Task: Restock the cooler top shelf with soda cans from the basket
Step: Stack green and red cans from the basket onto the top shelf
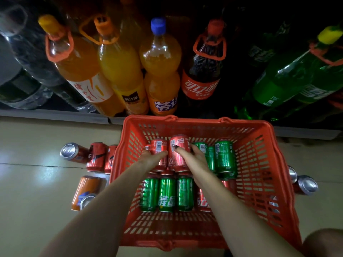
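Knee at the basket's near right corner; red basket sits on the tile floor, both forearms reaching in over its near rim; near row inside: three green cans lying side by side, a red can just right of them under the right forearm; further in, left hand curled over a red can with barcode, gripping it; right hand wrapped round a raised red can, thumb across its barcode, can tilted up above the others; more red cans packed under both hands; right of the right hand, two green cans lying lengthwise; outside the basket's left wall: an orange can on its side, then three red cans touching the wall further up; outside the right wall, two cans with silver ends showing; beyond the basket's far rim, the cooler's lower shelf edge, holding big bottles: orange ones left, a cola bottle centre, green bottles right; top shelf out of view.
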Action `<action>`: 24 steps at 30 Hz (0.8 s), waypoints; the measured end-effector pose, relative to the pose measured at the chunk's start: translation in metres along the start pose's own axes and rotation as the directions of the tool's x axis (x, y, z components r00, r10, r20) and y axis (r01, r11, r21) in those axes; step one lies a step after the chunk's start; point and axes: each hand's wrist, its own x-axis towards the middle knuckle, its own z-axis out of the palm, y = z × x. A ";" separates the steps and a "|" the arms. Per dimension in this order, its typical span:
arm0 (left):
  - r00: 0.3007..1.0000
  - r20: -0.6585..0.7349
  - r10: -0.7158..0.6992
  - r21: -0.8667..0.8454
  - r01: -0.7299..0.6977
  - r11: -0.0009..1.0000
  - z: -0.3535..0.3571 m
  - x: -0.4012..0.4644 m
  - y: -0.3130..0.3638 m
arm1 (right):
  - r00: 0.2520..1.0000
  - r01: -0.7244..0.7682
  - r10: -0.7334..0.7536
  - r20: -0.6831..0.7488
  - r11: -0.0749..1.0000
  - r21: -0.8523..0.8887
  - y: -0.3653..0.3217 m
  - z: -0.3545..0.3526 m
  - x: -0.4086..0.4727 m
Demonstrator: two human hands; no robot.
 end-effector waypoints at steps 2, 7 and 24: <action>1.000 -0.003 -0.027 -0.054 0.027 0.998 0.001 -0.015 0.010 | 1.000 0.006 -0.006 0.013 1.000 -0.021 -0.001 0.004 -0.001; 0.998 0.030 -0.052 -0.079 0.055 0.995 0.003 -0.029 0.020 | 0.996 -0.085 0.083 0.043 0.996 0.038 0.009 0.014 0.009; 0.980 0.179 -0.089 -0.393 0.154 0.907 0.008 -0.041 0.034 | 0.962 -0.187 0.157 0.225 0.975 0.118 0.009 -0.005 0.020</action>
